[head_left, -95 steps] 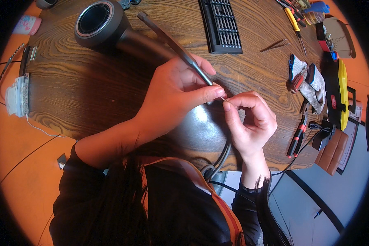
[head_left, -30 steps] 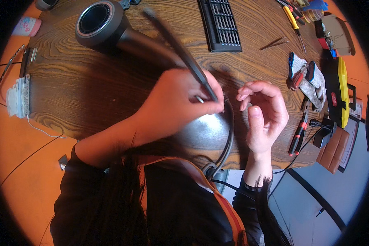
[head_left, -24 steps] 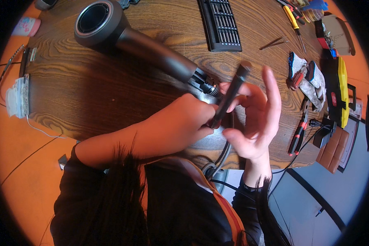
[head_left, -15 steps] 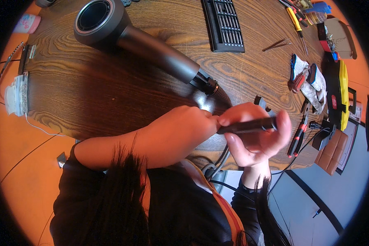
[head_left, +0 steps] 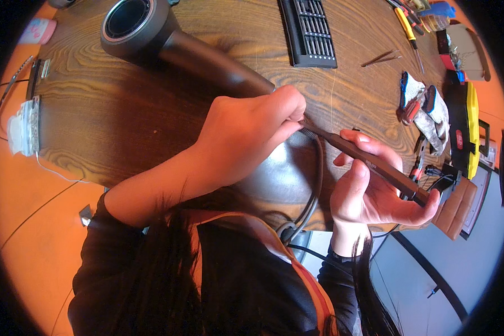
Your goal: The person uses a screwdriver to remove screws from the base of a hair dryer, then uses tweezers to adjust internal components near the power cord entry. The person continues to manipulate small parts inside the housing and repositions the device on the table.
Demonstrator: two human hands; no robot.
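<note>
A dark hair dryer (head_left: 213, 64) lies across the table, its round head at the far left and its handle slanting toward me. My left hand (head_left: 252, 131) is closed in a pinch over the handle's end, covering the inner part there; what its fingertips grip is hidden. My right hand (head_left: 364, 185) holds a slim dark precision screwdriver (head_left: 375, 162), with one finger against its rear end. The screwdriver slants up to the left, its tip reaching the left fingertips and out of sight behind them. Below the hands, the dryer's grey cord (head_left: 319, 179) curves toward the table's near edge.
A black case of screwdriver bits (head_left: 313, 33) lies at the back. To the right are tweezers (head_left: 382, 57), a yellow-handled screwdriver (head_left: 406, 25), work gloves (head_left: 431, 115) with a red tool on them, pliers (head_left: 418, 165) and a yellow-black toolbox (head_left: 470, 129). A clear container (head_left: 25, 129) stands at the left edge.
Both hands have moved up and away from me, the left now over the handle's end. The screwdriver has swung from nearly level to a slant, with its tip at the dryer.
</note>
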